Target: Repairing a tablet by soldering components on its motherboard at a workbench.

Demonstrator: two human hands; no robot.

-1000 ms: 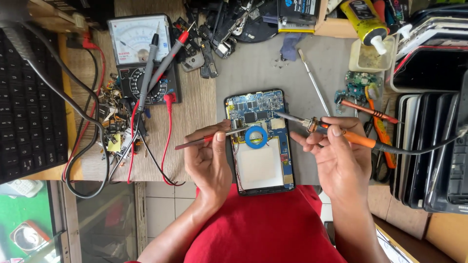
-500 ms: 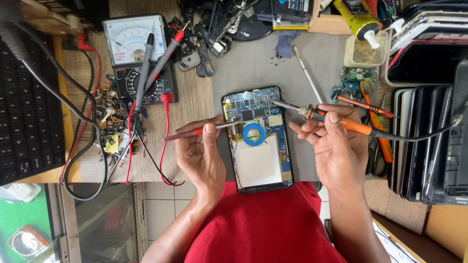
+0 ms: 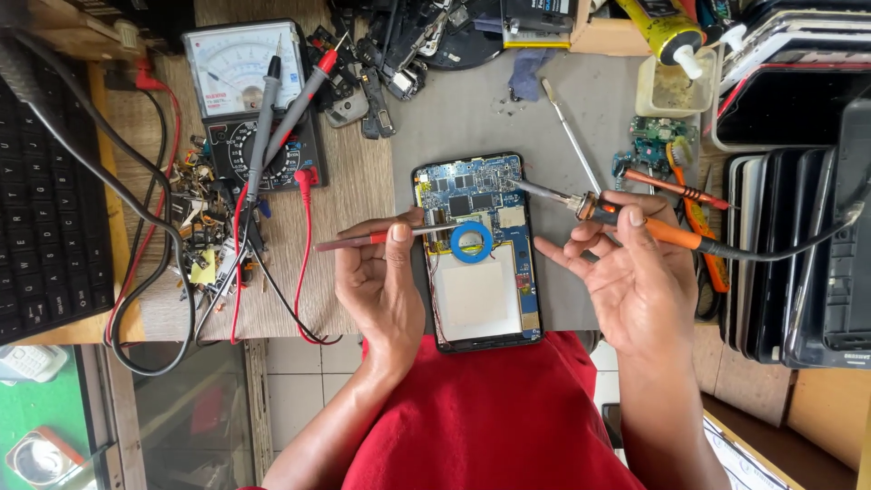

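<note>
Bench (image 3: 363, 195) fills the upper frame, wooden on the left, a grey mat under the work at centre. Black keyboard (image 3: 45, 200) runs down the far left edge; a stack of dark tablet-like slabs (image 3: 789, 254) stands at the right edge. Analog multimeter (image 3: 245, 100) sits upper left, its red and black probe leads trailing down across the wood beside a heap of small loose components (image 3: 204, 231). The opened tablet (image 3: 476, 249) lies flat at centre frame, back cover off, blue circuit board in its upper half, pale battery in the lower half, and a blue tape ring (image 3: 471, 242) resting between them. My right hand (image 3: 640, 277), right of centre, is clenched loosely around the orange handle of the soldering iron (image 3: 635, 222); its tip reaches up-left onto the upper right part of the board, cord trailing off to the right. My left hand (image 3: 381, 281), just left of the tablet, grips a thin red-handled probe tool (image 3: 381, 238) between thumb and fingers, lying nearly level, its metal end over the board's left edge near the tape ring. A small orange screwdriver (image 3: 676, 188) lies just above my right hand.
</note>
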